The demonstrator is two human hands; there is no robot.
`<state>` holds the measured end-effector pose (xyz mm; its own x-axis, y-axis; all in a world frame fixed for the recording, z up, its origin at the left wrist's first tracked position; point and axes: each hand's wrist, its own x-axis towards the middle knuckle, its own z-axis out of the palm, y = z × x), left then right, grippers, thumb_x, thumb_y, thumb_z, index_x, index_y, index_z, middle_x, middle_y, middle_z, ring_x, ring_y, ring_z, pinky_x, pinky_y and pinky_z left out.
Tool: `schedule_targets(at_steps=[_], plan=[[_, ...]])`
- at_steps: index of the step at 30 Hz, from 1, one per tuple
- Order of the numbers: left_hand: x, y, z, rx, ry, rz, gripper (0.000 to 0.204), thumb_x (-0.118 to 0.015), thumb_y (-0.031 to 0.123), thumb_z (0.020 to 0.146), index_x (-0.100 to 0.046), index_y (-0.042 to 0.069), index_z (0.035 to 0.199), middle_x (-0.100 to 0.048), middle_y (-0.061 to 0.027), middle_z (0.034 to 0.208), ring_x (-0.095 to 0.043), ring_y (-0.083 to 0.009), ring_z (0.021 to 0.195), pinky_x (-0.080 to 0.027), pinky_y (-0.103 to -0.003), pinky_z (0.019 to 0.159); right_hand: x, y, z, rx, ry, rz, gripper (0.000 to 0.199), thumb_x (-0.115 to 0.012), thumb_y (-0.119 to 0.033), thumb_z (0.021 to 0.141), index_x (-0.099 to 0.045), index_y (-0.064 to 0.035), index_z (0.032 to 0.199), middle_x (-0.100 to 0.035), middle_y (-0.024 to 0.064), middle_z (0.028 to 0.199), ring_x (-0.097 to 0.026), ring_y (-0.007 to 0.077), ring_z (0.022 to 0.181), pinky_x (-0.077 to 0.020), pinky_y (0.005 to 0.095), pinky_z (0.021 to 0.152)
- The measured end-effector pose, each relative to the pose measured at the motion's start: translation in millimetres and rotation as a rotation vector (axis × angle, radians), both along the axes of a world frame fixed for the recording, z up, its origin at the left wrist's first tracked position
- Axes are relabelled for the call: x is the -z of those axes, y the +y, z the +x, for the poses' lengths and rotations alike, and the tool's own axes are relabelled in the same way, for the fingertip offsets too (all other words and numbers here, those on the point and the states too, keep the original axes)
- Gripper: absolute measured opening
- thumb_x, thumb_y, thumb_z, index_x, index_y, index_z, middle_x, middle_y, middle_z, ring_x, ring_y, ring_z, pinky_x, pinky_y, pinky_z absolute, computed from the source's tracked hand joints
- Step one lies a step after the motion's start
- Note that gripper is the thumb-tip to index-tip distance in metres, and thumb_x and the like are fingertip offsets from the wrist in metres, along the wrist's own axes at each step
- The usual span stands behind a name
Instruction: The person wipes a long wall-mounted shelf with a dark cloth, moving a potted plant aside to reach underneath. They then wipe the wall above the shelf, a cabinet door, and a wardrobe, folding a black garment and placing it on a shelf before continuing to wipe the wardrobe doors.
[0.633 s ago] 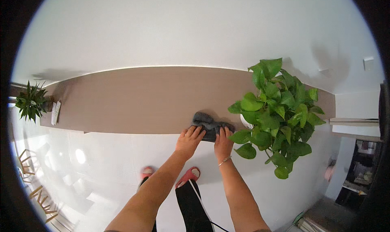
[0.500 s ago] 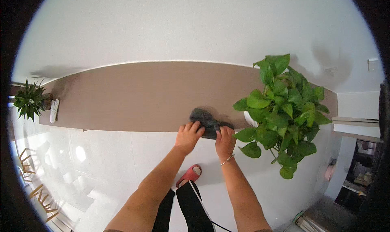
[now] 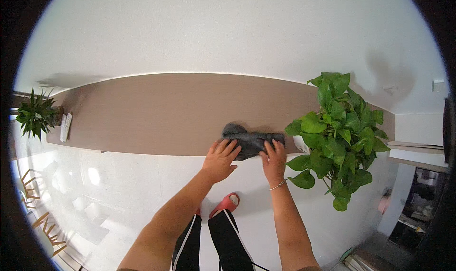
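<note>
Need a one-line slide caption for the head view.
Both hands, left hand and right hand, press a dark grey cloth on a brown shelf beside a leafy potted plant.

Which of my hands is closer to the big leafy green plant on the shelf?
Right. Your right hand rests on the grey cloth just beside the plant, nearly at its leaves. Your left hand is on the cloth's far end, farther away.

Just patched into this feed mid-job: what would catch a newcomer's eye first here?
Both hands press on a dark grey cloth at the front edge of a long brown shelf, the left hand on its left end, the right hand on its right. Right beside them a big leafy green plant spills over the shelf end; a small spiky plant stands at the far left.
</note>
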<state>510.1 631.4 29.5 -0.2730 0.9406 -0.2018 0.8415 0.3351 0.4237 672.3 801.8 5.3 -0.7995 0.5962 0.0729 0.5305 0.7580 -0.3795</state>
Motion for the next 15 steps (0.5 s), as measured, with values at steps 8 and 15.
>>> schedule_targets(at_steps=[8,15], plan=[[1,-12,-2,-0.038,0.045,-0.108,0.066,-0.066,0.034,0.086,-0.041,0.021,0.145,-0.035,-0.002,0.153,-0.028,-0.0224,0.142,-0.019,-0.051,0.116,32,-21,-1,0.068,-0.177,0.011,0.063,-0.059,-0.036,0.09,-0.039,-0.0125,0.145,-0.025,0.0248,0.152,-0.029,0.0481,0.134,-0.0226,0.0615,0.109],[2,-23,3,-0.21,0.054,-0.057,0.061,-0.068,0.032,0.084,-0.047,0.02,0.139,-0.038,-0.0052,0.15,-0.032,-0.0275,0.14,-0.022,-0.05,0.115,23,-36,-36,0.069,-0.149,-0.003,0.063,-0.059,-0.036,0.091,-0.038,-0.0159,0.146,-0.025,0.0217,0.153,-0.028,0.0452,0.136,-0.0218,0.0594,0.11]])
